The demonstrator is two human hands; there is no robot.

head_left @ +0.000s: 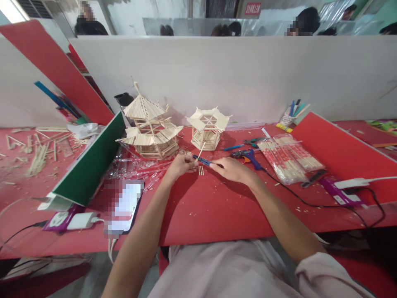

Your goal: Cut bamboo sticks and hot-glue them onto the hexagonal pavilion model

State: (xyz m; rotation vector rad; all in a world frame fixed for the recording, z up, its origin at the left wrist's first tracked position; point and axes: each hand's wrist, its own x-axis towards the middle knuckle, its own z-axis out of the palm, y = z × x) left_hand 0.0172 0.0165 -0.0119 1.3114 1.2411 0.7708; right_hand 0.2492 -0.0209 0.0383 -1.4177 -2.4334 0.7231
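Note:
My left hand (181, 164) rests on the red table (217, 207) with its fingers pinched on a thin wooden stick (200, 150) that points up and away. My right hand (229, 168) is closed on blue-handled cutters (203, 160), whose tip meets the stick between both hands. A few short stick pieces (201, 170) lie just below the cutters. Behind the hands stand a large stick pagoda model (149, 126) and a smaller stick pavilion (207, 127).
A blue glue gun (248, 156) with a black cord lies right of my hand, next to bags of wooden sticks (288, 159). A phone (124, 205) and a green board (89, 165) sit at left. Power strips lie at both sides. People sit beyond the white partition.

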